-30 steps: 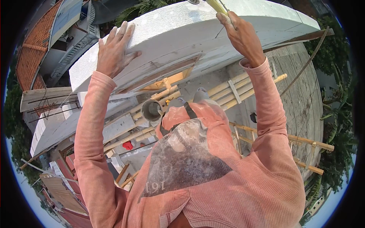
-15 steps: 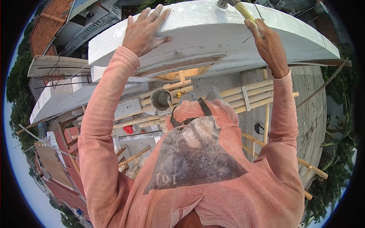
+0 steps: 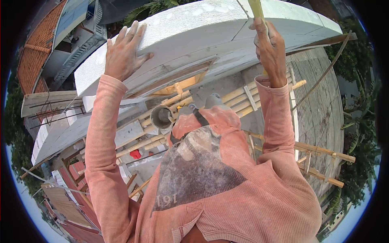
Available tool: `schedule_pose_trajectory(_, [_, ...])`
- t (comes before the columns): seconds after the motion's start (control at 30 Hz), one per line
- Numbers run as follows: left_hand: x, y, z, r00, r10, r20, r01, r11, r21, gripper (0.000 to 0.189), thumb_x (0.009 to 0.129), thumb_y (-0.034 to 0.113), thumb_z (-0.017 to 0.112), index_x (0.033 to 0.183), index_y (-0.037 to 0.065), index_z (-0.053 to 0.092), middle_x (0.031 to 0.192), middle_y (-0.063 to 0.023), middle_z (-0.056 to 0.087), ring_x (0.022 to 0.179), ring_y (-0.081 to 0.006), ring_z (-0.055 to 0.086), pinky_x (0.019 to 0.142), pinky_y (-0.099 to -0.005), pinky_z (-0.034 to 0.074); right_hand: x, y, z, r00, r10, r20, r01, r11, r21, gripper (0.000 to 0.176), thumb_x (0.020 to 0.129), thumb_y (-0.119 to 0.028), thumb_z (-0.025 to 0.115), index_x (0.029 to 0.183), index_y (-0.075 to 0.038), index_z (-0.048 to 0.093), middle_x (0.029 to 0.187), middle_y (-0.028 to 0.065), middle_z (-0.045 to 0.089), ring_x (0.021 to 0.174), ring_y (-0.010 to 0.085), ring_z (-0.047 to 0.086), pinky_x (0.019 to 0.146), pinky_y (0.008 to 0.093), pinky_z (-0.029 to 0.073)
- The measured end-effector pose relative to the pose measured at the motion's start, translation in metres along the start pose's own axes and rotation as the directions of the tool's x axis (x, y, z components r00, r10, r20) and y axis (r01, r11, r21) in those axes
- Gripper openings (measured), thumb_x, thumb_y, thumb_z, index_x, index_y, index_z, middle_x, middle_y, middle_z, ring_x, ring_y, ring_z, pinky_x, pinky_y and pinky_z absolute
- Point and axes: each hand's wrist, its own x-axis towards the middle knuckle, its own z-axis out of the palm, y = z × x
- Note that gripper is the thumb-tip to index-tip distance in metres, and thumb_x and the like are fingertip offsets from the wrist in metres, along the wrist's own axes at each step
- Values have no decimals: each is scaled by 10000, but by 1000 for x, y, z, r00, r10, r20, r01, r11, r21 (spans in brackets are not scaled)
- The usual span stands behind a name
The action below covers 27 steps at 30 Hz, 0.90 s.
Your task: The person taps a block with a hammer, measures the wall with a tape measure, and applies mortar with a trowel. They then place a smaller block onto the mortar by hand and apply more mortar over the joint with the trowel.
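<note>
My left hand point(image 3: 125, 52) rests on the near top edge of a white block wall point(image 3: 178, 24), its fingers spread and dusted white. In my right hand point(image 3: 269, 50) is a hammer point(image 3: 256, 9), gripped by its yellowish handle. The handle points up over the wall, and the hammer's head is cut off by the top of the view. A joint between two blocks runs down the wall face just left of that hand.
Below me are bamboo scaffold poles point(image 3: 239, 101) and a bucket point(image 3: 162, 116) of grey material. A wooden frame point(image 3: 184, 83) sits in the wall. Corrugated roofing point(image 3: 318, 109) lies to the right, a tiled roof point(image 3: 36, 52) to the left.
My right hand and the hammer have shifted, and the hammer's head has left the view. The camera view has turned, and the wall and left hand appear further left and lower.
</note>
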Motion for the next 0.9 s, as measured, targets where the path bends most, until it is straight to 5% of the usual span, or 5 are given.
schedule_pose_trajectory(0.17, [-1, 5, -7, 998, -23, 52, 23, 1000, 10, 946, 790, 615, 751, 1578, 298, 335, 1619, -17, 374, 1475, -299, 366, 1150, -675, 305, -50, 28, -29, 942, 282, -180, -223, 931, 290, 473, 1050, -487, 526, 924, -45, 635, 574, -83, 393, 469, 3, 356, 423, 226, 276])
schedule_pose_trajectory(0.4, [1, 6, -13, 993, -38, 112, 35, 999, 28, 969, 786, 566, 763, 1592, 287, 304, 1648, -11, 317, 1490, -315, 337, 1151, -661, 310, -98, 65, -48, 877, 443, -183, -398, 886, 236, 478, 1053, -486, 517, 925, -41, 631, 600, -65, 401, 475, 23, 350, 430, 231, 262])
schedule_pose_trajectory(0.6, [-2, 7, -12, 995, -59, 80, 61, 998, -27, 932, 795, 600, 753, 1572, 288, 344, 1626, -21, 360, 1485, -310, 346, 1169, -657, 287, -104, 95, -32, 955, 279, -102, -271, 959, 87, 427, 1057, -454, 524, 959, -50, 622, 595, -89, 324, 460, 10, 310, 406, 220, 242])
schedule_pose_trajectory(0.67, [-5, 1, -1, 998, -50, 41, 52, 997, -58, 913, 803, 616, 739, 1566, 299, 350, 1629, -9, 350, 1495, -297, 322, 1173, -688, 245, -110, 85, -32, 959, 284, 17, -284, 959, -18, 414, 1067, -387, 527, 935, -1, 601, 654, -23, 388, 614, 88, 334, 542, 285, 307])
schedule_pose_trajectory(0.9, [-7, 20, 0, 978, -192, 79, 193, 981, -3, 930, 790, 567, 776, 1565, 333, 320, 1624, -9, 346, 1504, -282, 300, 1179, -728, 140, -119, 105, -15, 887, 29, 460, 83, 972, -220, 335, 1037, -307, 592, 949, 12, 641, 616, 132, 507, 540, 198, 447, 518, 369, 366])
